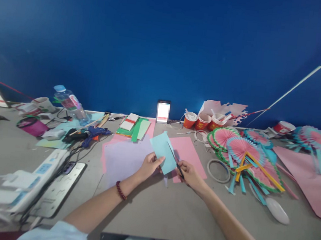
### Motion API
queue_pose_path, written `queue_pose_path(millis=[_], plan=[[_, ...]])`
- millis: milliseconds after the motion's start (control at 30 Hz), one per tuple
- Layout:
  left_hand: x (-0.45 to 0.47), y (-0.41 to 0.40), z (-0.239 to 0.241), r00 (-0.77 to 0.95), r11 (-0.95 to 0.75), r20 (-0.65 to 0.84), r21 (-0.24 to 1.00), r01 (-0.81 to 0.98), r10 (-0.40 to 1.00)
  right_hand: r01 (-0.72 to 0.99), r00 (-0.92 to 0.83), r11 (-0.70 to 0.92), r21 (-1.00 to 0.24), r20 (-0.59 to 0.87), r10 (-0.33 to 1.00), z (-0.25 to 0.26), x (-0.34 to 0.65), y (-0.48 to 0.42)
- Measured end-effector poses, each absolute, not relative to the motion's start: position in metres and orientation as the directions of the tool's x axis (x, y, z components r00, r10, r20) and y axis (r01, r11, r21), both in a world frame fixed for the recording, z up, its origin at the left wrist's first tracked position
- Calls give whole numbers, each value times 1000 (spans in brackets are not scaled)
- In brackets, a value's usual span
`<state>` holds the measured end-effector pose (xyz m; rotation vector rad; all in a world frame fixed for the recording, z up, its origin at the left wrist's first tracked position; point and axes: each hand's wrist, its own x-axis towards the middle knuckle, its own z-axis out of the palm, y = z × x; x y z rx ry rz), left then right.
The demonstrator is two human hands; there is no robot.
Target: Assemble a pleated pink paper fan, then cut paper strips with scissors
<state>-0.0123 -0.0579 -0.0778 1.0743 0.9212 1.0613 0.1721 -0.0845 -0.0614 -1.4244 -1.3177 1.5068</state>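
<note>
My left hand (150, 166) pinches a light blue sheet of paper (163, 151) by its lower left side, thumb on top. My right hand (190, 173) is closed around the dark handles of a pair of scissors (180, 170). The blades lie along the right edge of the blue paper, where a narrow strip (171, 146) stands partly apart from the sheet. Under and behind my hands lie a lilac sheet (127, 158) and a pink sheet (188, 155) on the grey table.
Folded paper fans (246, 152) and a tape ring (218, 170) lie to the right, red paper cups (203, 121) at the back. On the left are a bottle (72, 103), a blue glue gun (97, 131), a power strip (41, 180) and a phone (58, 189). A blue wall (167, 52) rises behind.
</note>
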Motion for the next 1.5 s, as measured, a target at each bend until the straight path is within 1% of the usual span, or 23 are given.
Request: queue_pose_path(millis=[233, 433, 700, 967, 1233, 1500], plan=[[-13, -57, -77, 250, 120, -68, 972, -202, 966, 161, -193, -249, -955, -278, 941, -69, 174, -82], [-12, -57, -79, 247, 110, -67, 980, -166, 967, 164, -204, -277, -947, -307, 930, -75, 175, -82], [-13, -58, -80, 281, 110, -65, 983, -147, 957, 157, -221, -254, -954, -284, 933, -77, 176, -82], [-13, -57, -81, 292, 147, -95, 976, -163, 952, 168, -206, -270, -948, -302, 931, -75, 176, -82], [-12, -59, -77, 294, 144, -106, 983, -110, 950, 156, -166, -323, -934, -347, 923, -67, 174, -83], [-12, -60, -75, 309, 155, -122, 984, -85, 943, 168, -188, -298, -940, -327, 926, -68, 175, -82]])
